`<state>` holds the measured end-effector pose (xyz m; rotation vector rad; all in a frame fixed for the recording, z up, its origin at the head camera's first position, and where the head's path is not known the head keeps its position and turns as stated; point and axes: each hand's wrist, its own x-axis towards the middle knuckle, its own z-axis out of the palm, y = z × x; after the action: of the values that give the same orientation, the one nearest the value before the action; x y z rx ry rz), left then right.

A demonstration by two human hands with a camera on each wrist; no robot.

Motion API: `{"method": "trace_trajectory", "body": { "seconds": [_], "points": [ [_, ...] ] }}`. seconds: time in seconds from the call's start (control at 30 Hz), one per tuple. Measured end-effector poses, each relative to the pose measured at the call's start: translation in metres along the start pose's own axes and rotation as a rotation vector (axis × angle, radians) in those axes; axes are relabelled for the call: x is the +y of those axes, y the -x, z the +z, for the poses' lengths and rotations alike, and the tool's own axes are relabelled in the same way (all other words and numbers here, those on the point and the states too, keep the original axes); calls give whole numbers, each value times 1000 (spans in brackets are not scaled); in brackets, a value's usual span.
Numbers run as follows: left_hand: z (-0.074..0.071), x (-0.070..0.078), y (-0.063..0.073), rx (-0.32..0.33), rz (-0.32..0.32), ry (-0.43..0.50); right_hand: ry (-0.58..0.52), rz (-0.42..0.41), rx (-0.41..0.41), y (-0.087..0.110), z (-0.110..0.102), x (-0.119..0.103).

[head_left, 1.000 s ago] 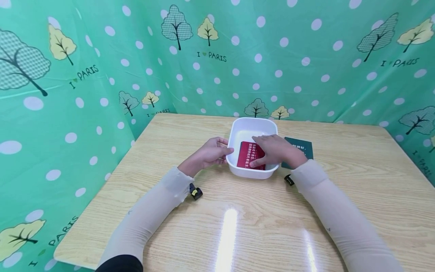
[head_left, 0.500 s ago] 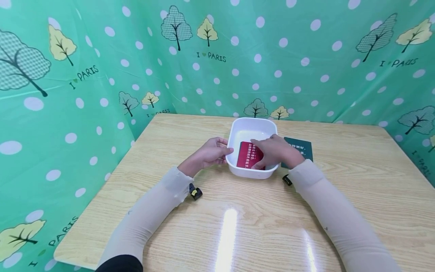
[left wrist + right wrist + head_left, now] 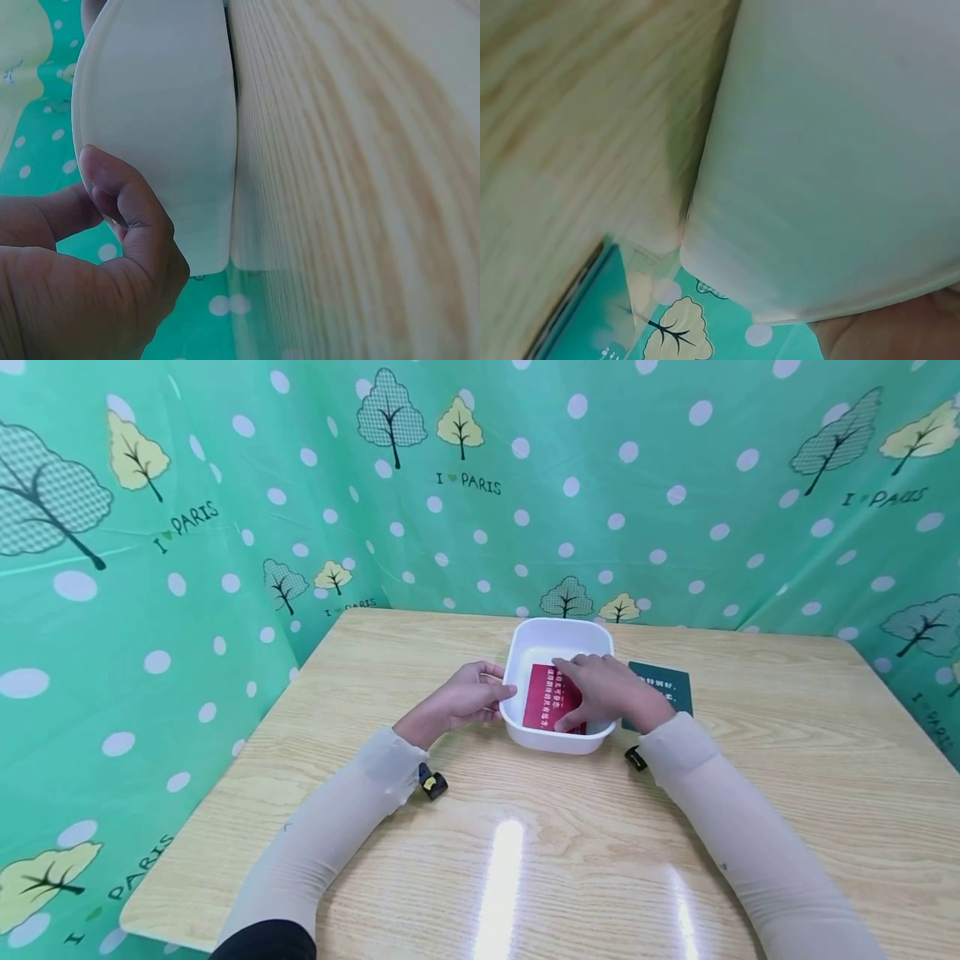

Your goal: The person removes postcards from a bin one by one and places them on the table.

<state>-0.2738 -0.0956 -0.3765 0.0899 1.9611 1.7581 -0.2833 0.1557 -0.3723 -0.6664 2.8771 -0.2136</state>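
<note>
A white plastic basin (image 3: 558, 631) stands on the table, turned lengthwise away from me. My left hand (image 3: 468, 693) holds its left rim, with the thumb over the edge and the fingers outside; the left wrist view shows this grip on the basin wall (image 3: 165, 112). Inside lies a red booklet (image 3: 543, 697) with white printed characters. My right hand (image 3: 607, 689) reaches over the basin's right side and grips the booklet between thumb and fingers, covering its right part. In the right wrist view the basin wall (image 3: 832, 150) hides most of this hand.
Right of the basin, a dark green booklet (image 3: 671, 685) with white characters lies partly under my right wrist. Black wrist straps (image 3: 432, 783) show by both forearms. Behind the wooden table (image 3: 420, 877) hangs a green patterned curtain (image 3: 480, 552).
My right fingers, spread flatter over the red booklet a second ago, have drawn in around it. The booklet's far edge has risen slightly. My left hand stays on the rim.
</note>
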Motion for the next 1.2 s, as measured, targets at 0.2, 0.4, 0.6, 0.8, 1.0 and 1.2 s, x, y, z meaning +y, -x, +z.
{"method": "trace_trajectory", "body": {
  "seconds": [0.2,0.4,0.6,0.8,1.0,1.2],
  "points": [
    [1,0,-1,0,6,0,-65,-18,41,1,-3,1],
    [0,-2,-4,3,12,1,-110,-63,86,0,-7,3],
    [0,-3,-4,7,10,2,-142,-91,142,4,-11,1],
    [0,-4,-5,8,16,7,-151,-110,193,7,-18,-4],
    [0,-3,-4,11,13,9,-266,-132,201,10,-22,-8],
    [0,-3,-4,9,13,-1,-353,-183,223,14,-27,-12]
  ]
}}
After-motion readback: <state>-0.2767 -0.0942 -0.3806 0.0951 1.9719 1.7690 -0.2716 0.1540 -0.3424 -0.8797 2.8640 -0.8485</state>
